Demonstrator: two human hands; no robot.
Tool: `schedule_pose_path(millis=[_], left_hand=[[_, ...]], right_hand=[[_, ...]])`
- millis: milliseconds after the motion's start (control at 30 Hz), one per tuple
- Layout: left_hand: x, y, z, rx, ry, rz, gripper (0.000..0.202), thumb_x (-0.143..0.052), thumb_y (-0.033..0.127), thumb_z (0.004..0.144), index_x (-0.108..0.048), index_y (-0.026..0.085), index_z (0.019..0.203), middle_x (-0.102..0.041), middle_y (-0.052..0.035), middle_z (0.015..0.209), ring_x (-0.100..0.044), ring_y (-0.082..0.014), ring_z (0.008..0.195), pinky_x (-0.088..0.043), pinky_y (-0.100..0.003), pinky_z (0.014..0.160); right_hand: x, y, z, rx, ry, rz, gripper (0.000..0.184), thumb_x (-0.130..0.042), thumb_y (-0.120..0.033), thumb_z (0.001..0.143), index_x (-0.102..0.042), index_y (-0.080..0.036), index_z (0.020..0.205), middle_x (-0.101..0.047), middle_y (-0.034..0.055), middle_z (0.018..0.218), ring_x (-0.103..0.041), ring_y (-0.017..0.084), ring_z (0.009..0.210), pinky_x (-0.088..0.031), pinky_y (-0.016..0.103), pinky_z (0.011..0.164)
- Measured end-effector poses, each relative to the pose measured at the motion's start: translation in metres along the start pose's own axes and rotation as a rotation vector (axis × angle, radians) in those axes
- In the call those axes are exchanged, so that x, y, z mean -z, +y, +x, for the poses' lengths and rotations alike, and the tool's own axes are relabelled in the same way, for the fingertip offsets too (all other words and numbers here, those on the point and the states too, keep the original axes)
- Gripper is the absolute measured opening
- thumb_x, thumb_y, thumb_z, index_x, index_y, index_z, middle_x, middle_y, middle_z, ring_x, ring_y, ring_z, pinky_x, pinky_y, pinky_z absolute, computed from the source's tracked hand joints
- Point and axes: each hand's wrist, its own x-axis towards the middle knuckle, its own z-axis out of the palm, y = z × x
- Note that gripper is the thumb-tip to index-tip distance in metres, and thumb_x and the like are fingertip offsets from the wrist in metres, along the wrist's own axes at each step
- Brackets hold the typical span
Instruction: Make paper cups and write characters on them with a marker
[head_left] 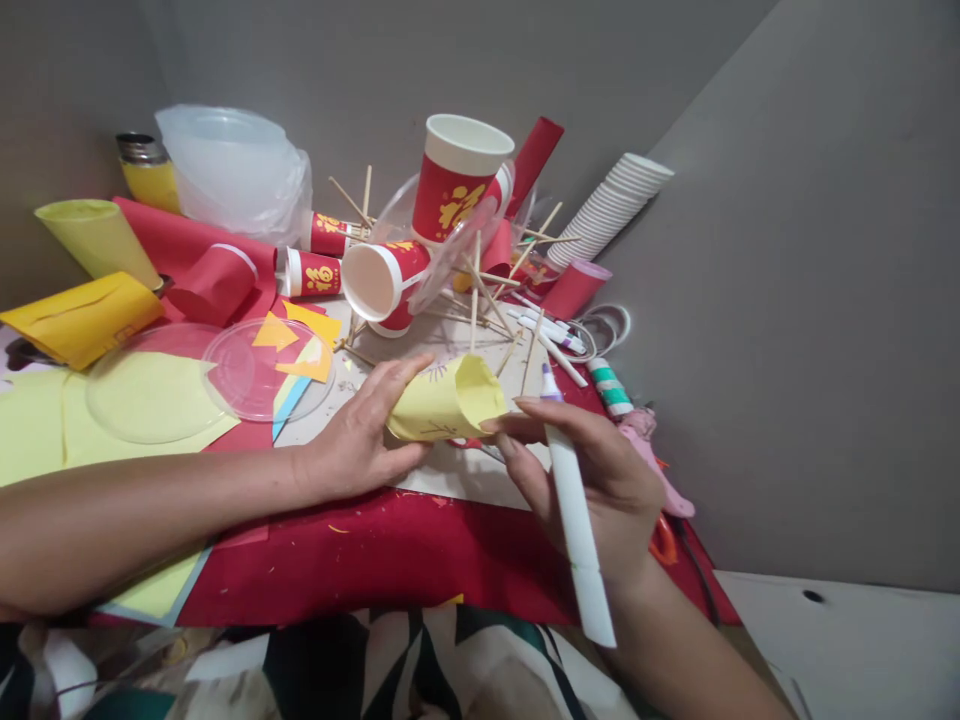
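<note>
My left hand [373,425] is wrapped round the closed end of a yellow paper tube [424,405], which lies on its side with its open end to the right. Purple and dark pen marks show on the tube. In my right hand [592,460] is a white marker [576,530] with a purple tip pointing away from me; the fingertips also touch the tube's open rim. Beneath the tube, a pair of scissors [487,450] is partly hidden on a pale board [442,478].
Behind stand red and white paper cups [454,190], thin wooden sticks [475,290] and a stack of white cups [607,210]. Clear plastic lids [150,400] and coloured paper [37,420] lie at left. More markers [559,340] and a pink glue gun [652,455] are at right.
</note>
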Motion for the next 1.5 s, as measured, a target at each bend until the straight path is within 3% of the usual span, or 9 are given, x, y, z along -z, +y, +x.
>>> schedule_pose_path(millis=[67,167,300,400,533,633,800,1133,1500], left_hand=[[0.001,0.004,0.000,0.045,-0.004,-0.101,0.091,-0.075,0.024,0.085,-0.025,0.031,0.160,-0.041,-0.0163,0.159,-0.046,-0.0331,0.144,-0.045,-0.055,0.119],[0.005,0.011,0.002,0.227,0.014,-0.334,0.088,-0.077,0.037,0.087,-0.027,0.035,0.159,-0.037,-0.0143,0.162,-0.057,-0.0280,0.132,-0.054,-0.045,0.107],[0.012,0.019,0.014,0.536,0.123,-0.658,0.070,-0.068,0.053,0.093,-0.039,0.029,0.152,-0.051,-0.0127,0.149,-0.065,-0.0202,0.112,-0.059,-0.034,0.093],[0.014,0.022,0.024,0.792,0.127,-0.921,0.063,-0.055,0.059,0.098,-0.043,0.024,0.149,-0.064,-0.0147,0.133,-0.070,-0.0182,0.092,-0.062,-0.029,0.074],[0.012,0.027,0.027,0.982,-0.047,-1.165,0.058,-0.036,0.059,0.104,-0.053,0.018,0.142,-0.073,-0.0171,0.115,-0.075,-0.0215,0.079,-0.063,-0.031,0.061],[0.009,0.030,0.024,1.023,-0.078,-1.210,0.053,-0.035,0.053,0.106,-0.064,0.015,0.128,-0.076,-0.0145,0.106,-0.076,-0.0191,0.073,-0.064,-0.028,0.060],[0.008,0.026,0.022,1.010,0.026,-1.195,0.053,-0.042,0.058,0.103,-0.069,0.013,0.113,-0.075,-0.0103,0.086,-0.070,-0.0162,0.060,-0.062,-0.026,0.054],[0.002,0.010,0.017,0.872,0.112,-1.034,0.048,-0.061,0.063,0.092,-0.056,0.020,0.113,-0.069,-0.0032,0.086,-0.066,-0.0147,0.059,-0.058,-0.026,0.050],[0.000,0.004,0.015,0.797,0.104,-0.919,0.052,-0.058,0.070,0.089,-0.058,0.019,0.100,-0.067,-0.0028,0.078,-0.060,-0.0138,0.057,-0.056,-0.025,0.048]], right_hand=[[0.003,0.001,0.004,0.025,0.067,-0.002,0.051,-0.075,-0.007,0.085,-0.069,-0.031,0.130,-0.081,0.0015,0.098,-0.079,0.018,0.079,-0.068,0.030,0.075],[0.009,0.007,0.009,0.041,0.183,0.002,0.049,-0.076,-0.009,0.085,-0.070,-0.032,0.127,-0.080,0.0015,0.096,-0.078,0.018,0.079,-0.067,0.031,0.074],[0.014,0.016,0.013,0.043,0.241,0.052,0.049,-0.075,-0.010,0.086,-0.069,-0.035,0.127,-0.077,0.0005,0.099,-0.077,0.018,0.082,-0.065,0.032,0.075],[0.015,0.016,0.015,0.081,0.180,0.085,0.050,-0.072,-0.009,0.087,-0.068,-0.035,0.129,-0.076,0.0003,0.097,-0.077,0.017,0.079,-0.064,0.031,0.073],[0.012,0.012,0.012,0.173,0.019,0.043,0.059,-0.071,-0.003,0.083,-0.066,-0.032,0.134,-0.078,0.0003,0.093,-0.076,0.017,0.077,-0.064,0.029,0.071],[0.009,0.011,0.009,0.203,-0.037,0.032,0.063,-0.071,-0.001,0.081,-0.064,-0.032,0.136,-0.079,0.0004,0.094,-0.077,0.017,0.079,-0.065,0.029,0.074],[0.004,0.010,0.008,0.184,-0.049,0.010,0.063,-0.072,-0.004,0.083,-0.061,-0.033,0.138,-0.079,0.0025,0.102,-0.077,0.018,0.086,-0.067,0.033,0.078],[-0.001,0.005,0.008,0.097,0.081,0.091,0.052,-0.070,-0.011,0.088,-0.064,-0.031,0.135,-0.080,0.0063,0.110,-0.077,0.020,0.086,-0.065,0.034,0.066],[-0.004,0.002,0.004,0.009,0.221,0.065,0.047,-0.069,-0.016,0.092,-0.064,-0.032,0.135,-0.080,0.0053,0.110,-0.078,0.021,0.090,-0.068,0.035,0.066]])
